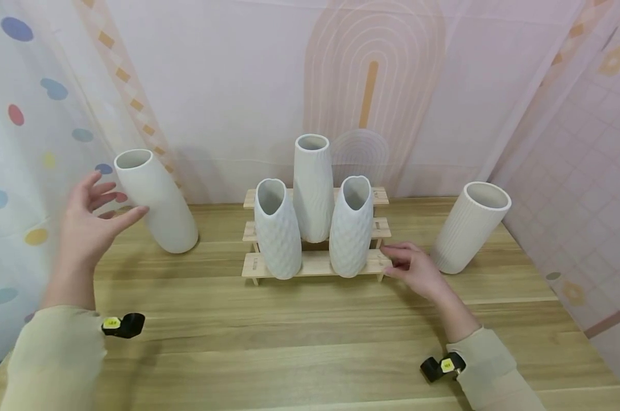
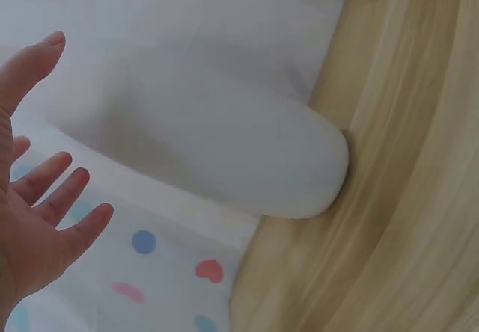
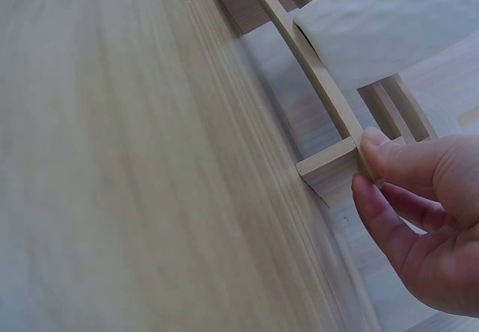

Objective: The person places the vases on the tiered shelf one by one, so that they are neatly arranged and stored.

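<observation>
My left hand (image 1: 91,220) is beside a smooth white vase (image 1: 161,205), fingers spread and thumb extended. In the left wrist view a gap shows between the hand (image 2: 45,220) and the vase (image 2: 262,152). My right hand (image 1: 413,268) pinches the right end of the lowest step of a wooden tiered stand (image 1: 315,264); the right wrist view shows thumb and fingers on the board's end (image 3: 363,152). On the stand are two dimpled white vases, one left (image 1: 279,240) and one right (image 1: 350,234), with a taller rippled white vase (image 1: 313,188) behind them.
A ribbed white vase (image 1: 469,228) stands on the wooden table (image 1: 289,354), just right of my right hand. Patterned curtains (image 1: 228,85) hang behind the table and along both sides.
</observation>
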